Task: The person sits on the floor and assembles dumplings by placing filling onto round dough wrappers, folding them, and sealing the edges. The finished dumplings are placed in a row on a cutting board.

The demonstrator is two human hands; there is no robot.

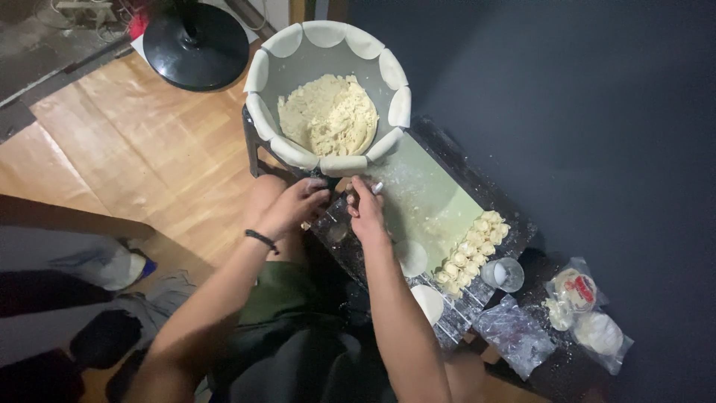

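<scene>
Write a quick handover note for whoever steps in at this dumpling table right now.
Left hand and right hand: both together just below the bowl, pinching something small; what it is can't be told.
Bowl: filling inside, round wrappers draped over its rim.
Done: folded dumplings in rows on the green board.
Left: filling in the bowl, rim wrappers, two flat wrappers by the right forearm.
</scene>
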